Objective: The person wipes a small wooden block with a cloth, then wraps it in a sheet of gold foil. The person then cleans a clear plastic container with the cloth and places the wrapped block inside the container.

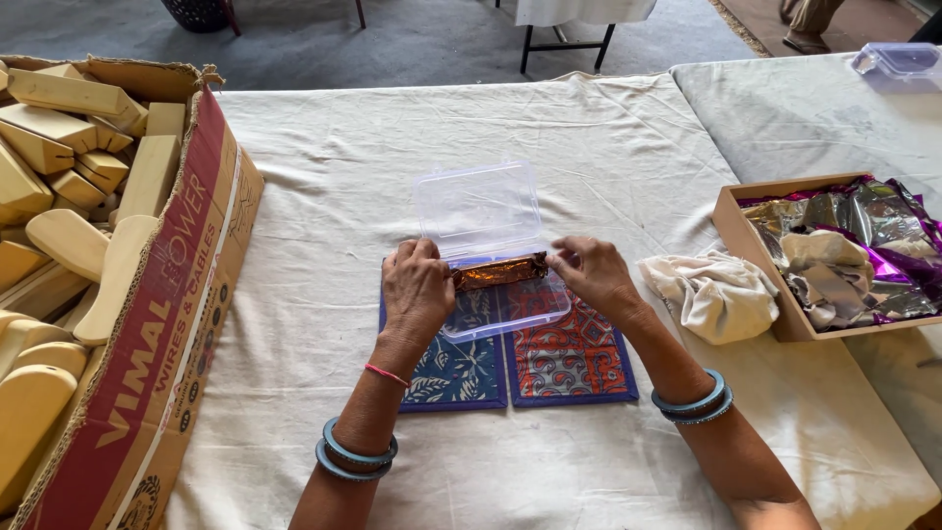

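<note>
Over the clear box [496, 263], my left hand [416, 291] and right hand [591, 275] pinch the foil-wrapped bar [498, 270]; a cloth [714, 293] lies right, a carton of wooden blocks [147, 324] left.

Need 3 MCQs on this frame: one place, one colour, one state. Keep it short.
1. Where does the foil-wrapped bar lie?
A. in the clear plastic box
B. in the cardboard carton
C. on the crumpled cloth

2. What colour is the mat below the left hand?
A. green
B. blue
C. yellow

3. How is the lid of the clear box?
A. snapped shut
B. lying apart on the table
C. hinged open

Key: 1 A, the bar sits along the box's back edge with both hands at its ends, the right hand too; 2 B, blue leaf print; 3 C, lid tilted back.
</note>
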